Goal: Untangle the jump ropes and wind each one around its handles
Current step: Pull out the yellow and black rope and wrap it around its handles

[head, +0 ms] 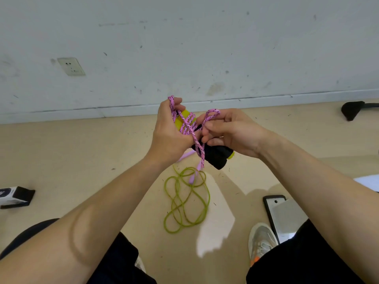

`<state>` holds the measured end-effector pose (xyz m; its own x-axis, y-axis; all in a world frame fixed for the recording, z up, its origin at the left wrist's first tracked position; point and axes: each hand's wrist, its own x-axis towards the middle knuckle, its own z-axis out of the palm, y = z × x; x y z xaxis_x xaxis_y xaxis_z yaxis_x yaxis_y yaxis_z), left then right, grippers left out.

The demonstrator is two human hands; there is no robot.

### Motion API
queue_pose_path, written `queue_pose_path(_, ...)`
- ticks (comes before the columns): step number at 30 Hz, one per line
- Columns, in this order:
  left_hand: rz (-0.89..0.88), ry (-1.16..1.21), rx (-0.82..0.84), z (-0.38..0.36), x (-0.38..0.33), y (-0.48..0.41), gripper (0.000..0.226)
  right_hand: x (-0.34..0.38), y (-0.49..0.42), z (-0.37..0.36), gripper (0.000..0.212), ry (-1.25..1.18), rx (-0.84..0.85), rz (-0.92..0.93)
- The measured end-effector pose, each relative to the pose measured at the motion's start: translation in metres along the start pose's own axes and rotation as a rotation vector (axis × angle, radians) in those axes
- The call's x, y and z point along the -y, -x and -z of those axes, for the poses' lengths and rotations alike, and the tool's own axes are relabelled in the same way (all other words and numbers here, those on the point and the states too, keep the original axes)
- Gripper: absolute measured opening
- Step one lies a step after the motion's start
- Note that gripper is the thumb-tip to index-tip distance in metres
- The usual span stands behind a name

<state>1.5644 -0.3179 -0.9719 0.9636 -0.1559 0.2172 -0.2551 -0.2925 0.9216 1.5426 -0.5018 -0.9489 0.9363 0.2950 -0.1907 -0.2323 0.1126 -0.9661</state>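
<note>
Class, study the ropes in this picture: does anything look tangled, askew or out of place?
Yes. The pink rope is wrapped crosswise round the yellow-and-black handles held between the left hand and right hand, while the green rope sprawls in loose, overlapping loops on the floor below, wound on nothing.

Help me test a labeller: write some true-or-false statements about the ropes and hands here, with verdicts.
1. The pink braided rope with dark speckles is wrapped around the yellow-and-black foam handles held between both hands. True.
2. The thin olive-green cord is wound tightly around handles. False: it lies in loose loops on the beige floor.
3. The right hand pinches a loop of the pink rope. True.
4. The left hand rests flat on the floor. False: it is raised and grips the yellow end of the handles.
</note>
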Motion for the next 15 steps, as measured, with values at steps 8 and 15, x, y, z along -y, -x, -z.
queue_pose_path(8,0.079,0.171,0.196,0.009,-0.012,0.003,0.053,-0.005,-0.002,-0.005,0.019,0.254,-0.131,0.045)
queue_pose_path(15,0.282,0.335,0.31,0.025,-0.022,-0.002,0.04,-0.01,-0.006,0.001,0.022,0.555,-0.318,0.231)
